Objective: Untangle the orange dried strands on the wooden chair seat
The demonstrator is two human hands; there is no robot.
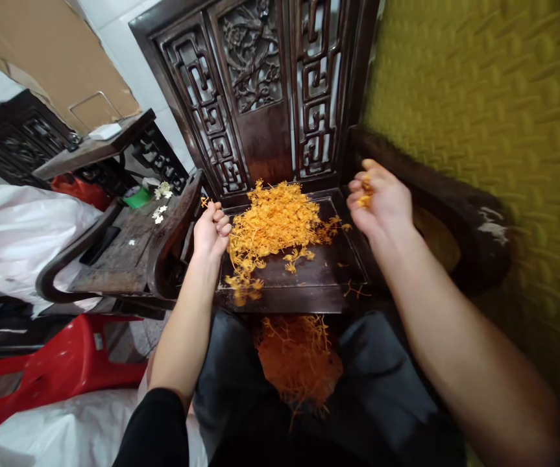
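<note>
A heap of thin orange strands [272,224] lies on the seat of a dark carved wooden chair [318,272]. More orange strands [299,360] rest in my lap below the seat edge. My left hand [210,230] is curled closed at the left edge of the heap, with a small orange bit showing at its fingertips. My right hand [379,198] is raised over the right side of the seat, its fingers pinched on a few orange strands.
A second dark wooden chair [128,250] with small white flowers [159,214] on it stands to the left. A red plastic stool [56,370] and white plastic sheeting [12,233] lie at lower left. A yellow textured cushion [494,130] fills the right.
</note>
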